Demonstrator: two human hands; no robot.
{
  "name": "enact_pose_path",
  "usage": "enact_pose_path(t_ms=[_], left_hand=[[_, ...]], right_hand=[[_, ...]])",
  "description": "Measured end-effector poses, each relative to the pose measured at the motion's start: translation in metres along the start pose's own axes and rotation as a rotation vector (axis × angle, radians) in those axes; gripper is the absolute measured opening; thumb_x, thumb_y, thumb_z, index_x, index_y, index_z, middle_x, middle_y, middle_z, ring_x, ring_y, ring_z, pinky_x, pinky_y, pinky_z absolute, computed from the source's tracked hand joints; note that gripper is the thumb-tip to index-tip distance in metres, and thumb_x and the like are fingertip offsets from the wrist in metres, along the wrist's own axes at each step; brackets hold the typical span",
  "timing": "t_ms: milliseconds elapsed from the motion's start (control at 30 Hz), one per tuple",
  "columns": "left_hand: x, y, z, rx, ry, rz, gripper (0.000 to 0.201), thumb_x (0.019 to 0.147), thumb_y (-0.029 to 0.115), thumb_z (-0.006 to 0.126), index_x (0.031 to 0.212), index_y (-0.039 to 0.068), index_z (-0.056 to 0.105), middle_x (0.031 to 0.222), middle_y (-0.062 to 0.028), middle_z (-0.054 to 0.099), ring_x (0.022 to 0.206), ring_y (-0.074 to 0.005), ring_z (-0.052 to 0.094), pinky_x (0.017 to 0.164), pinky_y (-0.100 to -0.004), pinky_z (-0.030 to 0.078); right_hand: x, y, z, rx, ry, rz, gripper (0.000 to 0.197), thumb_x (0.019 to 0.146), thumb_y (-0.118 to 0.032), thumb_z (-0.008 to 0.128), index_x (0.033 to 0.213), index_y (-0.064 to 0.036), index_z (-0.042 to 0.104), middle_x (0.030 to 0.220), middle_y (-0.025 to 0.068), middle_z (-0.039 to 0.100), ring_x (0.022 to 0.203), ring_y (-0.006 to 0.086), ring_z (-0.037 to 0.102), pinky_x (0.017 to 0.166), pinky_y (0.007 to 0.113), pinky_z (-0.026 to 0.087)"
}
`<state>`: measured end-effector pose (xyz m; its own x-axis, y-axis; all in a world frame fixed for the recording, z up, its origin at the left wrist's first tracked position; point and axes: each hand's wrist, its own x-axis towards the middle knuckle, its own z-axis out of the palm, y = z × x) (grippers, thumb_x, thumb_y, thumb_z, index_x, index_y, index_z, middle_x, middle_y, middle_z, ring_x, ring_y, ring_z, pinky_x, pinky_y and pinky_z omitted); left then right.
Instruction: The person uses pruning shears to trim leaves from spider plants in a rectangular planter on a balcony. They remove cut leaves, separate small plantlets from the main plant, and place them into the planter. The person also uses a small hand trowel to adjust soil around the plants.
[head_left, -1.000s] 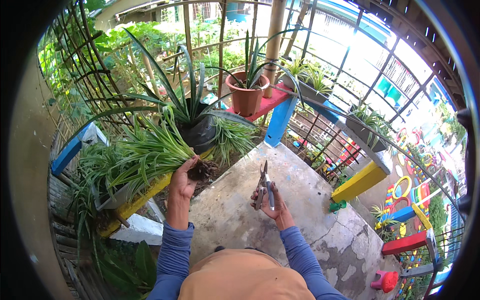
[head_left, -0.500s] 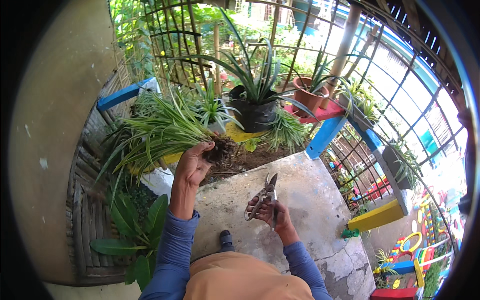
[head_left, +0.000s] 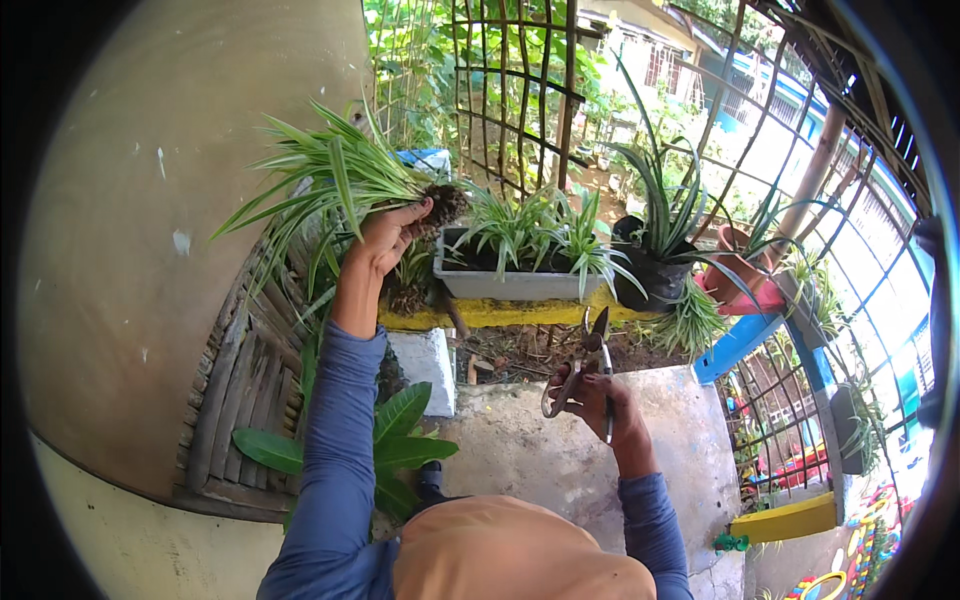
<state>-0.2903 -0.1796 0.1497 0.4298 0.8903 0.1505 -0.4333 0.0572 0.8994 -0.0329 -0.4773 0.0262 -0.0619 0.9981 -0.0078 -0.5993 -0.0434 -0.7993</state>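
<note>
My left hand is closed around the base of a spider plant, its striped leaves fanning out to the left. Bare roots with dark soil stick out past my fingers on the right. Lower and to the right, my right hand grips a pair of pruning shears, blades pointing up and apart. Just right of the held plant, a grey rectangular planter with smaller spider plants in it rests on a yellow ledge.
A black pot with a long-leaved plant and a terracotta pot stand farther right. Behind them runs a bamboo lattice fence. A wall rises at left. A broad-leaved plant grows low beside a white block.
My view has swung left, and the grey planter shows fully now. My left hand has raised the spider plant outward toward the wall side. The shears stay in my right hand.
</note>
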Motion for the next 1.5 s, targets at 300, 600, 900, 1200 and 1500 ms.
enact_pose_path(t_ms=[300, 600, 900, 1200, 1500], left_hand=[[0.093, -0.038, -0.096, -0.211, -0.083, -0.192, 0.013, 0.084, 0.002, 0.065, 0.097, 0.003, 0.062, 0.095, -0.0077, 0.066, 0.086, -0.0224, 0.065, 0.077, -0.0385, 0.057], [0.167, -0.05, -0.112, 0.055, 0.079, -0.18, 0.018, 0.082, 0.012, 0.069, 0.099, 0.008, 0.066, 0.096, -0.0022, 0.067, 0.088, -0.015, 0.063, 0.075, -0.0347, 0.051], [0.22, -0.069, -0.079, 0.054, 0.13, -0.041, 0.031, 0.078, 0.02, 0.073, 0.104, 0.006, 0.065, 0.105, -0.0021, 0.065, 0.1, -0.0152, 0.055, 0.095, -0.0355, 0.036], [0.237, -0.065, -0.048, -0.081, 0.317, -0.013, 0.033, 0.074, 0.008, 0.075, 0.103, 0.0, 0.062, 0.101, -0.005, 0.063, 0.085, -0.019, 0.06, 0.076, -0.0317, 0.048], [0.267, -0.094, -0.05, -0.119, 0.317, 0.019, 0.039, 0.072, 0.003, 0.077, 0.106, -0.002, 0.059, 0.104, -0.0068, 0.06, 0.092, -0.0196, 0.056, 0.084, -0.0316, 0.044]], right_hand=[[0.17, 0.052, 0.061, -0.804, -0.142, -0.561, 0.033, 0.082, -0.004, 0.052, 0.115, -0.0032, 0.054, 0.103, 0.0169, 0.058, 0.095, 0.0276, 0.058, 0.085, 0.036, 0.045], [0.28, 0.05, 0.119, -0.329, -0.062, -0.02, 0.036, 0.088, -0.002, 0.052, 0.123, -0.0105, 0.057, 0.092, 0.0021, 0.055, 0.076, 0.0084, 0.05, 0.068, 0.021, 0.041], [0.345, -0.016, 0.118, -0.743, -0.027, 0.042, 0.051, 0.082, 0.006, 0.048, 0.13, -0.0112, 0.053, 0.097, -0.0028, 0.055, 0.077, 0.0066, 0.047, 0.069, 0.022, 0.042], [0.39, -0.046, 0.114, -0.499, 0.239, 0.103, 0.027, 0.079, -0.041, 0.062, 0.082, -0.0136, 0.059, 0.058, -0.0025, 0.042, 0.05, 0.0102, 0.041, 0.046, 0.029, 0.032], [0.423, -0.048, 0.098, -0.455, 0.396, 0.142, 0.028, 0.081, -0.032, 0.06, 0.09, -0.0055, 0.06, 0.062, 0.0027, 0.05, 0.052, 0.0154, 0.047, 0.047, 0.03, 0.037]])
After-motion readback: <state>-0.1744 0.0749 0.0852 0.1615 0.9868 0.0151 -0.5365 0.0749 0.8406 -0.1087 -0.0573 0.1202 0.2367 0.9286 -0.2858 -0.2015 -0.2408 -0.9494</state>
